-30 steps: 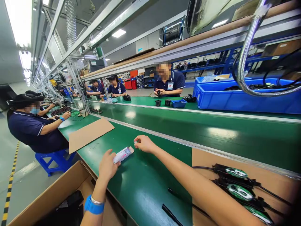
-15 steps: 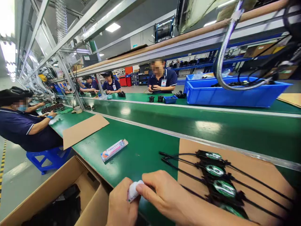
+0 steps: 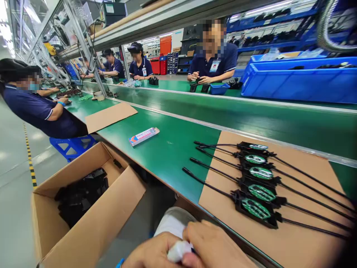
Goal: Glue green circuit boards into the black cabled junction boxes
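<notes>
Both hands are together at the bottom edge, over my lap, below the bench edge. My left hand (image 3: 152,253) and my right hand (image 3: 214,247) are closed around a small white object (image 3: 178,250), pinched between the fingers of both. A pink and white flat box (image 3: 143,136) lies on the green bench to the upper left, out of reach of either hand. Several black parts with green circuit boards and long black cables (image 3: 255,175) lie in a row on a cardboard sheet (image 3: 304,230) to the right.
An open cardboard carton (image 3: 72,230) holding black parts stands on the floor at my left. Another cardboard sheet (image 3: 110,115) lies further along the bench. Blue bins (image 3: 298,80) sit beyond the conveyor. Several workers in dark shirts sit along the line.
The view has tilted down and my hands have drawn back from over the bench to my lap, still holding the white object. The pink box has stayed where it lay.
</notes>
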A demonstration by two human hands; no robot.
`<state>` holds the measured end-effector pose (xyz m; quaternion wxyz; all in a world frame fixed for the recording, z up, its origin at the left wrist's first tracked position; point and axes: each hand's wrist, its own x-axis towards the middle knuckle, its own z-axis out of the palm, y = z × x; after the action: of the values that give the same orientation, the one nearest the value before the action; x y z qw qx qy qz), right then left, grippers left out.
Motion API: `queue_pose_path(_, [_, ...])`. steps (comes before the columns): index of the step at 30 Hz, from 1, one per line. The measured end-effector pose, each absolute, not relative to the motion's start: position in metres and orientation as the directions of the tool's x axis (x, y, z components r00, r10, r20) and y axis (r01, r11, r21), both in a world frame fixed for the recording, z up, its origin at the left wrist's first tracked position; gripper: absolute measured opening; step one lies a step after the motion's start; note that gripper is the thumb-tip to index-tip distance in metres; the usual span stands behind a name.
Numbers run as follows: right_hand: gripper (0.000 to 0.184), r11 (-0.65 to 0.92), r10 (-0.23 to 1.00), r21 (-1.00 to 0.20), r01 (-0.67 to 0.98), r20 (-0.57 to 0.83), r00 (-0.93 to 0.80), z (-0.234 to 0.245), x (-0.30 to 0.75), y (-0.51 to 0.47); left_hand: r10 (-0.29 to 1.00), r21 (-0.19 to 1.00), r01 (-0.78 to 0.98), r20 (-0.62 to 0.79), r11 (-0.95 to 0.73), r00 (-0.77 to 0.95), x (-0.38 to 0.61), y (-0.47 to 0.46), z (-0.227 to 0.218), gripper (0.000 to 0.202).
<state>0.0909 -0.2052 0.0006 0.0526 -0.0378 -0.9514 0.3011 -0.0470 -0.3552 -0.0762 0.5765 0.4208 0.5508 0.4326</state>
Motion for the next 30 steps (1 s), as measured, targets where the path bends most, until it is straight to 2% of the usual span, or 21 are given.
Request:
queue_pose_path(2, [0.037,0.627,0.238,-0.763,0.155,-0.002,-0.971,-0.011,0.081,-0.205,0.973,0.974,-0.084,-0.217,0.21,-0.077,-0.053,-0.363,-0.078,0.063])
queue_pose_path(5, [0.041,0.393,0.383,-0.879,0.269,-0.11,-0.917,-0.045,0.063,-0.213,0.953,0.982,-0.089,-0.185,0.168,-0.241,-0.059,-0.372,-0.084,0.059])
queue_pose_path(7, [0.039,0.348,0.403,-0.899,0.266,-0.113,-0.908,-0.065,0.051,-0.224,0.929,0.985,-0.087,-0.171,0.151,-0.329,-0.059,-0.377,-0.09,0.056])
queue_pose_path(10, [0.037,0.337,0.361,-0.925,0.174,-0.043,-0.932,-0.079,0.034,-0.242,0.878,0.986,-0.069,-0.166,0.151,-0.448,-0.054,-0.383,-0.099,0.05])
queue_pose_path(14, [0.034,0.318,0.428,-0.938,0.136,0.014,-0.903,-0.075,0.019,-0.249,0.82,0.981,-0.014,-0.17,0.194,-0.547,-0.049,-0.389,-0.111,0.043])
queue_pose_path(17, [0.03,0.225,0.299,-0.973,0.043,0.027,-0.954,-0.074,0.017,-0.24,0.853,0.994,-0.043,-0.105,0.096,-0.511,-0.049,-0.393,-0.117,0.048])
queue_pose_path(19, [0.036,0.111,0.21,-0.993,0.032,-0.008,-0.978,-0.076,0.018,-0.235,0.878,0.994,-0.105,-0.086,0.041,-0.471,-0.05,-0.395,-0.119,0.049])
queue_pose_path(21, [0.044,0.041,0.235,-0.994,0.105,-0.093,-0.968,-0.078,0.018,-0.233,0.876,0.992,-0.117,-0.09,0.039,-0.474,-0.051,-0.394,-0.118,0.046])
queue_pose_path(23, [0.04,0.015,0.297,-0.989,0.149,-0.138,-0.945,-0.079,0.017,-0.234,0.864,0.989,-0.143,-0.103,0.036,-0.494,-0.052,-0.392,-0.117,0.042])
queue_pose_path(24, [0.036,0.008,0.31,-0.991,0.135,-0.126,-0.942,-0.078,0.015,-0.235,0.869,0.977,-0.213,-0.119,0.016,-0.48,-0.053,-0.39,-0.117,0.041])
queue_pose_path(25, [0.032,-0.009,0.3,-0.995,0.102,-0.1,-0.949,-0.077,0.014,-0.235,0.882,0.951,-0.31,-0.139,-0.009,-0.451,-0.054,-0.388,-0.119,0.043])
queue_pose_path(27, [0.032,-0.079,0.19,-0.997,0.017,-0.032,-0.981,-0.073,0.011,-0.233,0.917,0.864,-0.502,-0.167,-0.041,-0.362,-0.056,-0.385,-0.124,0.05])
queue_pose_path(28, [0.034,-0.122,0.109,-0.992,-0.016,0.002,-0.994,-0.07,0.01,-0.232,0.952,0.795,-0.605,-0.155,-0.039,-0.265,-0.056,-0.384,-0.127,0.056])
queue_pose_path(30, [0.037,-0.218,-0.059,-0.975,-0.053,0.068,-0.996,-0.065,0.006,-0.229,0.999,0.637,-0.771,-0.047,0.029,-0.002,-0.057,-0.383,-0.132,0.067])
